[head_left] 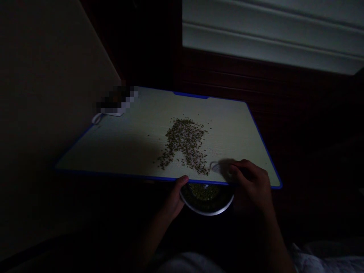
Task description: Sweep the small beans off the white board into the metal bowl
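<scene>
A pale board with a blue edge (pixel 159 148) lies tilted across the view, and a loose, elongated patch of small green beans (pixel 184 142) is scattered over its middle. Below the board's front edge, a round metal bowl (pixel 207 203) holds more green beans. My left hand (pixel 174 197) is beside the bowl's rim, with its thumb at the board's front edge and its fingers hidden in shadow. My right hand (pixel 247 182) is over the board's front right, its fingertips on a blurred pale object (pixel 222 167) near the beans.
A pixelated object with a white cord (pixel 113 104) sits at the board's far left corner. A beige wall (pixel 51 94) rises on the left, and dark wooden panelling (pixel 227 76) lies behind the board. Pale fabric (pixel 327 261) shows at the bottom right.
</scene>
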A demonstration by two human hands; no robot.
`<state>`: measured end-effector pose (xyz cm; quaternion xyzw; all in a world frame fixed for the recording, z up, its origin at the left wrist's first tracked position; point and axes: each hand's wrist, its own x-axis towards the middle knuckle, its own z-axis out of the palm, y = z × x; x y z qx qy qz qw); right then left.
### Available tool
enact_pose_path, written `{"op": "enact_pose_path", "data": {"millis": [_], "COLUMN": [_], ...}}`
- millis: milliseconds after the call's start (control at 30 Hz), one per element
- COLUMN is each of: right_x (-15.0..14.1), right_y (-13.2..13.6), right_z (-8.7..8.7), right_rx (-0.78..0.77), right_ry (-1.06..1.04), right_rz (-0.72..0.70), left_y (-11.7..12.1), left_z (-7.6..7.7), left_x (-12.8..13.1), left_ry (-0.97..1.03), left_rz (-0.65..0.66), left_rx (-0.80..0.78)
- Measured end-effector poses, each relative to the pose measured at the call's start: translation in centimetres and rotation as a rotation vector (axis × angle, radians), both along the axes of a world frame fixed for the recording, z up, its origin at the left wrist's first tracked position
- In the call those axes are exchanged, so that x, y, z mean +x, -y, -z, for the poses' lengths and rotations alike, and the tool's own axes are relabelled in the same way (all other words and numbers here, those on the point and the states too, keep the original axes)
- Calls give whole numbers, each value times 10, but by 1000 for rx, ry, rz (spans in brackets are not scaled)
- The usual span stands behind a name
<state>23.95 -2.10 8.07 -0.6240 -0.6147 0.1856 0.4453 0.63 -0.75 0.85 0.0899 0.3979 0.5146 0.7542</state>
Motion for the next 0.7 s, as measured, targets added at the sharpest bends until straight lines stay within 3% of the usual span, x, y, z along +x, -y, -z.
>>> {"op": "enact_pose_path", "data": {"millis": [167,500,700], "right_x": [-4,-2,-7], "right_y": [-4,-3,-11], "right_z": [5,1,5], "right_rx": [53,-7,10], "right_ry": [36,39,36], "right_rz": [158,46,207], "left_y": [0,-1,0], "left_z": [-1,-1,3], "left_x": [0,2,1], "left_ry": [18,10,27], "left_rz": [3,-28,16], "left_rx": [-19,-15,0]}}
